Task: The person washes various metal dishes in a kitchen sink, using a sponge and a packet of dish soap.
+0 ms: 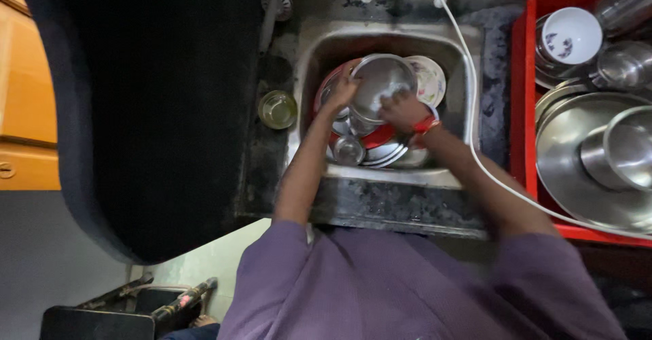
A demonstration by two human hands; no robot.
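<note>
Over the sink [454, 61], the left hand [341, 93] is clamped on the left rim of a round steel plate [380, 82], tilted up on edge. The right hand [402, 110] presses against its lower right face, fingers closed on something I cannot make out. Beneath the plate lie stacked dishes [370, 146]; right of the sink stands a red crate [526, 75].
</note>
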